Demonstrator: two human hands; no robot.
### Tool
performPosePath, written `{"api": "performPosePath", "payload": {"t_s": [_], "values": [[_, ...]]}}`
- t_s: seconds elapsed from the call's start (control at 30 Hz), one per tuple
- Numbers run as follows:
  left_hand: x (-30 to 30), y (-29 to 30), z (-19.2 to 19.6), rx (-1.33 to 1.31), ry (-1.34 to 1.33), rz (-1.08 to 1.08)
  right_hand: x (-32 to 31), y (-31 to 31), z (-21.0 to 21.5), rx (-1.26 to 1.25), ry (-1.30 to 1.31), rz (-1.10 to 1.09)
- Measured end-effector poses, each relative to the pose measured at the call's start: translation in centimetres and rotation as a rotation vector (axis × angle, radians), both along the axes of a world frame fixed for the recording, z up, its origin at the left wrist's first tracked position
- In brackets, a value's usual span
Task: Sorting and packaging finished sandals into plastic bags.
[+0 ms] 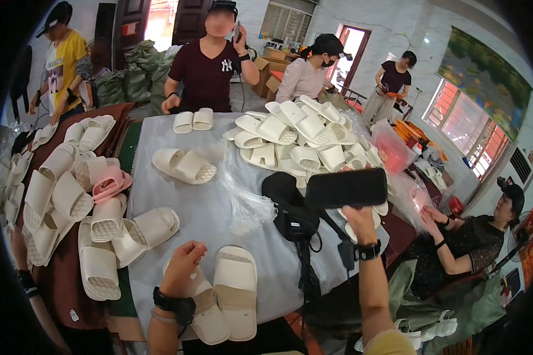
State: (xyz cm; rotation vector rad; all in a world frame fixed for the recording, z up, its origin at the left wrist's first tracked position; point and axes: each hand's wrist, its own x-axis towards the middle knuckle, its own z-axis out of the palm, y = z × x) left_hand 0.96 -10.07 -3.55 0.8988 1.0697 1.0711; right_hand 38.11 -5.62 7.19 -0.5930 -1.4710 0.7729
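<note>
Gripping a black rectangular smartphone (346,189) by its lower edge, our right hand's (361,223) fingers hold it over the grey-covered table (160,198). Our left hand (183,269) is over a pair of cream open-toed slippers (237,287) at the near edge, fingers curled; we cannot tell whether they pinch anything. Translucent white plastic strands (246,213) lie beyond.

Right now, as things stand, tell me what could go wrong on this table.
The phone might slip, since only the right hand holds it. The heaped cream slippers could slide if bumped. The loose whitish strands might tangle with the black straps lying nearby.
</note>
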Motion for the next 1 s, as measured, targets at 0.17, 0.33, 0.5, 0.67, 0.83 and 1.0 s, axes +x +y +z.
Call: {"api": "performPosePath", "payload": {"t_s": [0.17,0.33,0.5,0.67,0.83,1.0], "values": [[-0.1,0.3,-0.3,0.008,0.027,-0.036,-2.5,-4.8,-1.1,0.078,0.187,0.115],[0.3,0.6,-0.2,0.047,0.02,-0.042,-2.2,-6.2,0.1,0.039,0.05,0.312],[-0.6,0.8,-1.2,0.013,-0.016,-0.048,-0.6,-3.3,2.5,-0.132,-0.668,-0.178],[-0.5,0.9,-1.2,0.031,0.003,-0.045,0.6,5.9,1.0,-0.062,-1.047,-0.252],[-0.1,0.4,-0.2,0.038,0.046,-0.074,0.4,12.1,-3.7,-0.126,-1.232,-0.248],[-0.4,0.6,-0.8,0.039,0.037,-0.066,-0.7,13.9,-5.0,-0.353,-1.41,-0.119]]}}
